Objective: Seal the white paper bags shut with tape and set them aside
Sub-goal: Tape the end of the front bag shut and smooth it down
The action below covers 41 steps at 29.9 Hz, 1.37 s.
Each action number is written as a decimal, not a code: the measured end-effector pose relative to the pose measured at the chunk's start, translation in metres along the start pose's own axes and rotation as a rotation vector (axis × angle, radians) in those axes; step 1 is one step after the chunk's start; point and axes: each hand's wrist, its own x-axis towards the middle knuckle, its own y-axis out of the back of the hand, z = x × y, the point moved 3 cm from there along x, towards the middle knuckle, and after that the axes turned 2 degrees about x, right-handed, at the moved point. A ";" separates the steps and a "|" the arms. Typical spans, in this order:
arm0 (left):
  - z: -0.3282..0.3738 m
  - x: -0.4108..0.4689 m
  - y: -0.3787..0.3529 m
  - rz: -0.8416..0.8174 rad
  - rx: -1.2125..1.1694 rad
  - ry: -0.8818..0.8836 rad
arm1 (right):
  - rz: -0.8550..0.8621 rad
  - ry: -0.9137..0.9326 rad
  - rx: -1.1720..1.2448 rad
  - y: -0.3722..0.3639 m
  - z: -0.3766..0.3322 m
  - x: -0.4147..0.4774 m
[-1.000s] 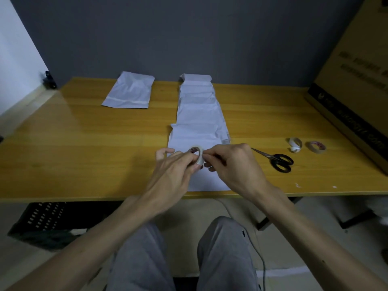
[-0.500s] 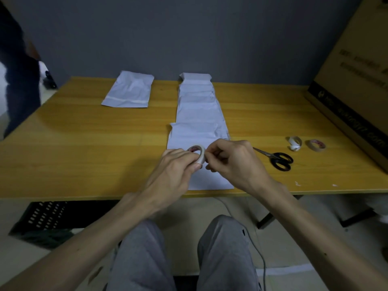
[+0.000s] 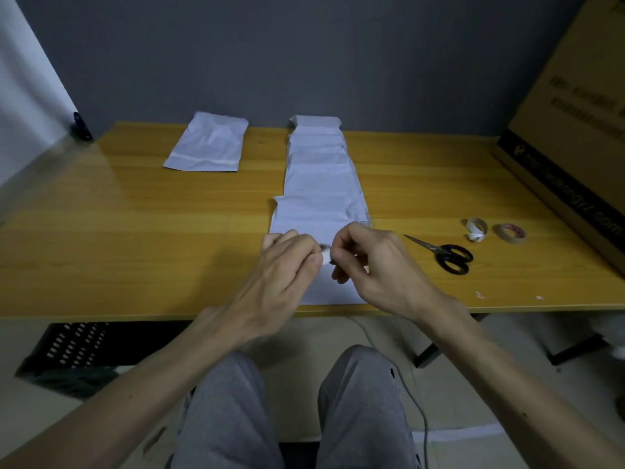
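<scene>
A small roll of tape [image 3: 325, 254] sits between my two hands above the nearest white paper bag [image 3: 318, 218]. My left hand [image 3: 287, 265] grips the roll, which is mostly hidden by its fingers. The fingertips of my right hand [image 3: 368, 262] pinch at the roll's edge. Several white paper bags [image 3: 319, 157] lie overlapped in a row running from the near edge to the back of the wooden table [image 3: 135, 231]. One more white bag [image 3: 208, 143], with a strip across its near end, lies apart at the back left.
Black-handled scissors [image 3: 446, 255] lie right of my hands. Beyond them are a used tape core [image 3: 475, 228] and another tape roll [image 3: 509, 232]. A big cardboard box [image 3: 571, 137] leans at the right. A black crate [image 3: 67, 357] sits under the table's left side.
Both hands have closed in more tightly round the tape roll, hiding most of it. A dark shape seen at the left edge half a second ago is gone.
</scene>
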 end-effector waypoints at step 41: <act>-0.004 0.000 0.001 0.187 0.043 -0.038 | 0.069 -0.147 0.407 -0.025 -0.001 -0.006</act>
